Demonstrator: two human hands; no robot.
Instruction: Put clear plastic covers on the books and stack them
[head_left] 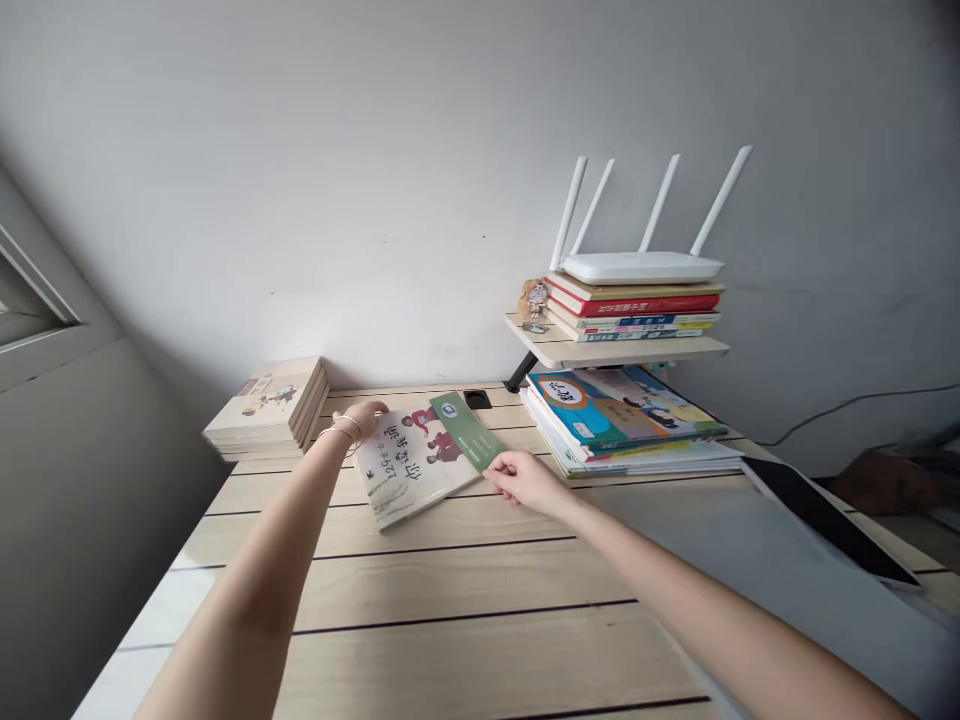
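Observation:
A book (420,450) with a white and green cover lies turned at an angle at the back of the wooden desk. Red-clothed figures and Chinese characters show on its cover. My right hand (529,483) pinches the book's right corner between thumb and fingers. At the opposite edge, my left hand (364,420), with thin bracelets on the wrist, grips the far left side; its fingers are partly hidden. Left of that hand stands a neat stack of beige books (266,405).
A raised shelf (630,352) at the right carries several books (637,305) and a white router (641,266) with upright antennas. Colourful books (630,410) lie beneath it. A grey mat (690,530) and a dark flat panel (825,515) are on the right. The wall (405,200) closes off the back.

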